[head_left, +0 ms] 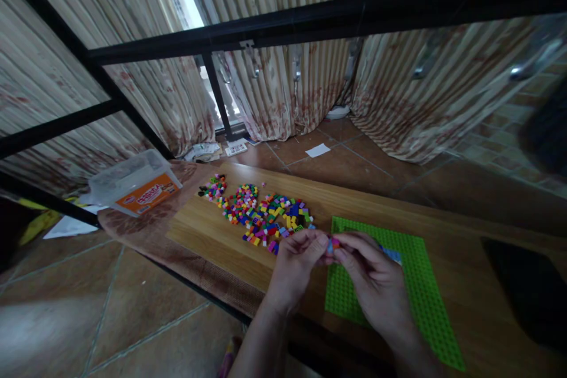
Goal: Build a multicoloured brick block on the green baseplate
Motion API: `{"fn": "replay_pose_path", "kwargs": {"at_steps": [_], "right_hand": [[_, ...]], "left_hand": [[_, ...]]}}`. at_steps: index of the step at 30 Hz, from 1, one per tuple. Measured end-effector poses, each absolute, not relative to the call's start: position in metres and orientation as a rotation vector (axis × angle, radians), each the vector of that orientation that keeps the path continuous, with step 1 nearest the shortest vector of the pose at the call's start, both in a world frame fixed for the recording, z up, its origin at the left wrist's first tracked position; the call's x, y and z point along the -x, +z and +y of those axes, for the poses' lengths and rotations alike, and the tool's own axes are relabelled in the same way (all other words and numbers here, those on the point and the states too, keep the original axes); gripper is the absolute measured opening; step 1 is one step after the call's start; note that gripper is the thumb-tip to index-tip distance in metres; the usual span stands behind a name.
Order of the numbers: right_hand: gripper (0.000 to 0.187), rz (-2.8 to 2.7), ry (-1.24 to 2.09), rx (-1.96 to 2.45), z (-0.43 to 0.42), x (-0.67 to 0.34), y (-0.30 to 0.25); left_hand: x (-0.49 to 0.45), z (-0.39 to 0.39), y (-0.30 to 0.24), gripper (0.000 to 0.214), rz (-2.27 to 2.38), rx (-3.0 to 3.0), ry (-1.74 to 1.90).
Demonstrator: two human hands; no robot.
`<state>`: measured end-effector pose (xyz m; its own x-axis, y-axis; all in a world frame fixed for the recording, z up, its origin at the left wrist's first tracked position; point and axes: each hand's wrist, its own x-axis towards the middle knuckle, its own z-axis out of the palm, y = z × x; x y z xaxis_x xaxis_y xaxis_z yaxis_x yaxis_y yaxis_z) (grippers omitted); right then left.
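My left hand (301,257) and my right hand (370,266) meet fingertip to fingertip over the left part of a green studded baseplate (425,283). Pinched between them are small toy bricks (335,243), with light blue, orange and pink showing; my fingers cover most of them. Both hands are closed on this little cluster. Partly hidden behind my right hand, some blue bricks (393,254) sit on the baseplate. Just beyond my left hand spreads a pile of loose, many-coloured bricks (266,212).
The wooden board (208,242) carries the bricks and baseplate. At its right lies a dark flat object (527,289). A clear plastic bin with an orange label (148,192) rests on the cloth-covered surface to the left. Black metal bars (310,23) cross in front of striped curtains.
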<state>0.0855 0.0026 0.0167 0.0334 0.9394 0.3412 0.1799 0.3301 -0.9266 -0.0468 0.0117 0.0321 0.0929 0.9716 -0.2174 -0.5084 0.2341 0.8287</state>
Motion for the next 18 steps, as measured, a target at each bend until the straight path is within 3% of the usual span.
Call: {"fn": "replay_pose_path", "kwargs": {"at_steps": [7, 12, 18], "right_hand": [[0.028, -1.573, 0.832, 1.120, 0.005, -0.078, 0.009], [0.018, -1.490, 0.904, 1.113, 0.005, -0.072, 0.004], [0.021, -1.339, 0.973, 1.121, 0.003, -0.066, -0.009]], "left_hand": [[0.060, 0.013, 0.033, 0.034, 0.973, -0.677, 1.153], [0.066, 0.010, 0.037, 0.037, 0.974, -0.607, 1.156], [0.066, 0.008, 0.038, 0.040, 0.963, -0.485, 1.196]]}}
